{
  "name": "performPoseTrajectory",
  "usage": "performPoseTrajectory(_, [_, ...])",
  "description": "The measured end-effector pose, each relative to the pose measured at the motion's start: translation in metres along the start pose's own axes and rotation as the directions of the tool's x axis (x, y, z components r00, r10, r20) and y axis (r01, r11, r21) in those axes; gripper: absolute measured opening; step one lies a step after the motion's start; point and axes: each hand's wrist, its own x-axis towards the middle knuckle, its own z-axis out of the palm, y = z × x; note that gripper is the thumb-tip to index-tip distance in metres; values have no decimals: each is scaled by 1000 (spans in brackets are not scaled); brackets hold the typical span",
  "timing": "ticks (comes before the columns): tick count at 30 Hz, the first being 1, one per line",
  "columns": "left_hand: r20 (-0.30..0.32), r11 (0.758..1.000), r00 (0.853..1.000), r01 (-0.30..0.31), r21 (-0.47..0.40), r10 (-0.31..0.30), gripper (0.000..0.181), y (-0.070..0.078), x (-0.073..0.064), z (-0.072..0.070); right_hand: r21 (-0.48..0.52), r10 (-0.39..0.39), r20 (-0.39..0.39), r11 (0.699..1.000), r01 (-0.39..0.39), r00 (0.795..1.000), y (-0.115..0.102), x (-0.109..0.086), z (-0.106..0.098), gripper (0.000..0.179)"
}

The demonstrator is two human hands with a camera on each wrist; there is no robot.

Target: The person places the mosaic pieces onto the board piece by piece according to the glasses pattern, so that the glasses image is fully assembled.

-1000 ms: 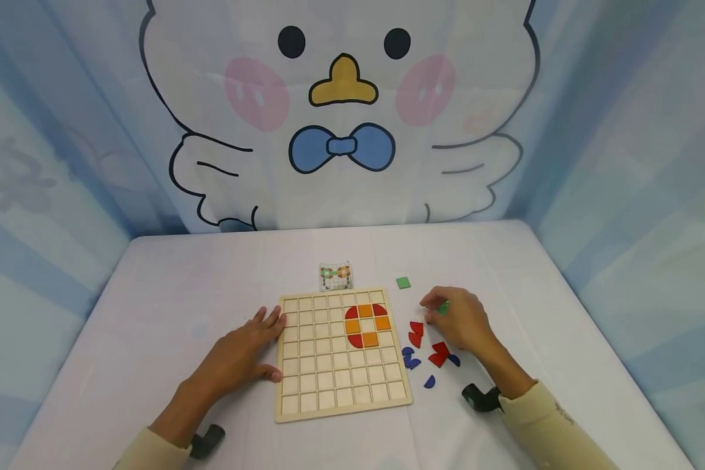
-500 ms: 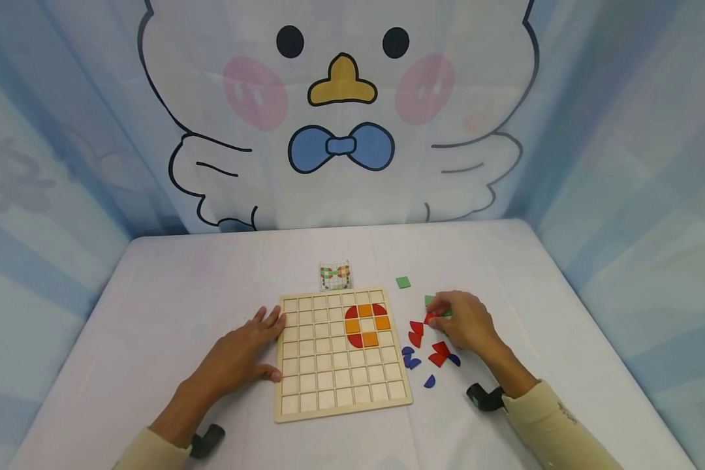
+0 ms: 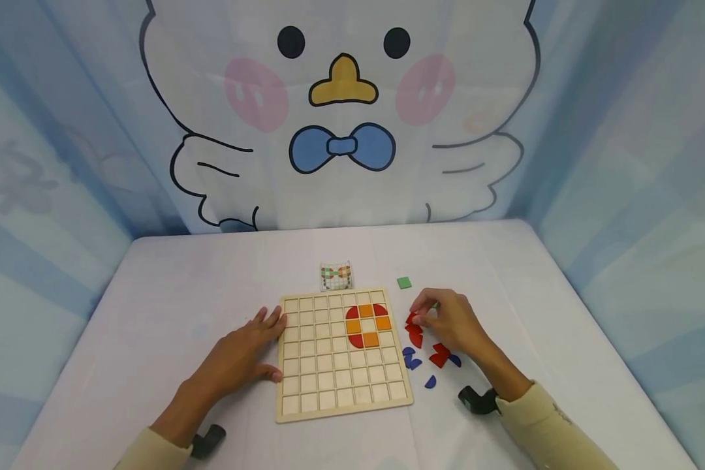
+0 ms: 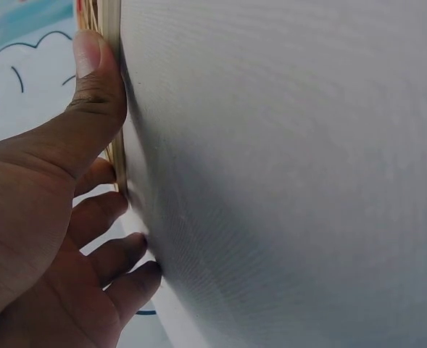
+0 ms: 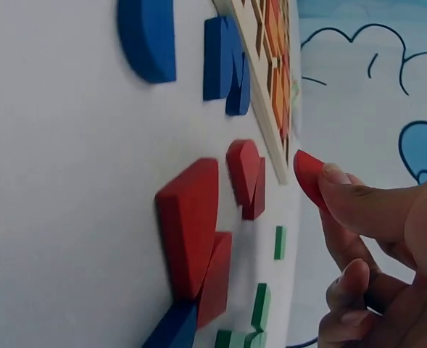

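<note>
My right hand (image 3: 451, 320) pinches a red quarter-circle tile (image 5: 309, 177) between thumb and finger, raised off the table in the right wrist view. Below the hand lie more red tiles (image 3: 415, 340), close to the right edge of a wooden grid board (image 3: 317, 382). Set in the board's upper right cells are orange squares (image 3: 371, 339) and red quarter-circles (image 3: 355, 341), forming a partial ring. My left hand (image 3: 241, 356) rests at the board's left edge, fingers spread, with the thumb (image 4: 97, 87) against the side in the left wrist view.
A small pattern card (image 3: 336, 277) stands behind the board. One green square (image 3: 404, 282) lies at the back right; other green tiles (image 5: 261, 307) are partly hidden behind my right hand. Blue tiles (image 3: 410, 360) and a second red cluster (image 3: 440, 356) lie right of the board.
My right hand reached the green and red tiles, took up a red quarter-circle tile, and moved left toward the board with it. My left hand and the board stayed put.
</note>
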Motion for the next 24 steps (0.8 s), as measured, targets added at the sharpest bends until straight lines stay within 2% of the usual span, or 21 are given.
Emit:
performPoseTrajectory(5, [-3,1000,1000,-8,12,8,109,0,0,-1,35,-57,106,998,54,993,-15,0,7,12])
performPoseTrajectory(8, [-1,1000,1000,-7,8,7,110,1,1,-2,37,-73,136,997,69,988,-21,2,15,12])
performPoseTrajectory(15, [6,1000,1000,-9,3,9,108,1,0,-2,7,-59,135,998,59,989,-26,5,31,14])
performPoseTrajectory(24, [3,1000,1000,-8,5,8,109,0,1,-1,29,-47,124,999,44,991,-28,6,41,18])
